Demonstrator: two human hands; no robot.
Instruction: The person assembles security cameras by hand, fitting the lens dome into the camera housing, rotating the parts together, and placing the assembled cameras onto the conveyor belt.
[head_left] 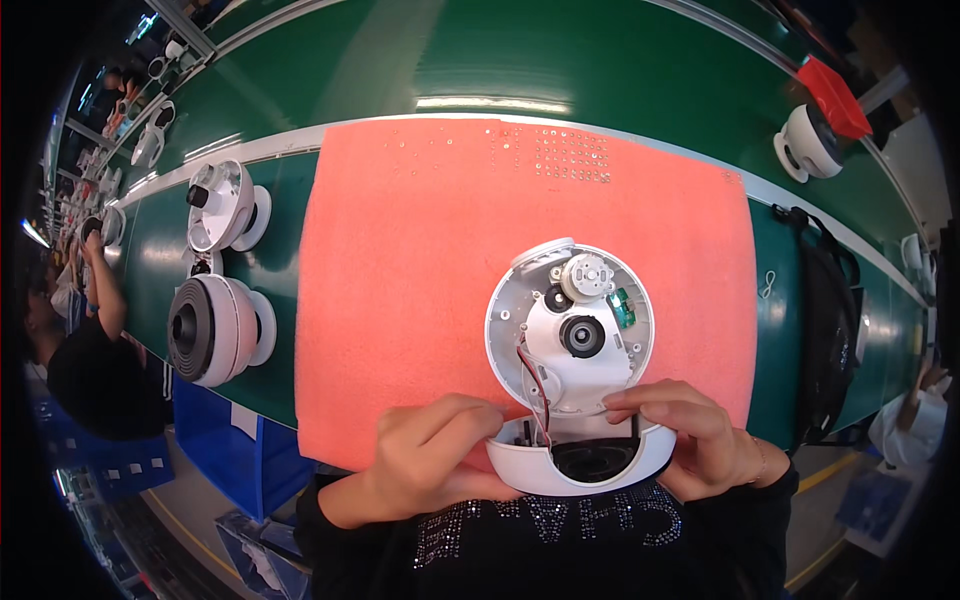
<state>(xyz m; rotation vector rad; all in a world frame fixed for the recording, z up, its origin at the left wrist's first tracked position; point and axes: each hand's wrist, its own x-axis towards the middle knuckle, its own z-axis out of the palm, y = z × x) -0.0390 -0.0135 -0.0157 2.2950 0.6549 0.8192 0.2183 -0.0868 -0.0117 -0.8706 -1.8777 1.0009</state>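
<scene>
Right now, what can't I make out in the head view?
Head view:
Underside of the white base, between left hand and right hand: hidden by the base.
Lower ends of the thin wires: hidden by the base's front wall.
Kind of metal pieces on the orange mat: too small.
What the co-worker's hand at far left touches: too small, blurred.

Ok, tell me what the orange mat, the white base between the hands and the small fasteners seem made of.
Orange mat: probably foam, matte; finely textured surface.
White base: likely moulded plastic, smooth satin; continuous curved shell.
Small fasteners: seemingly metal, shiny; bright glints.
</scene>
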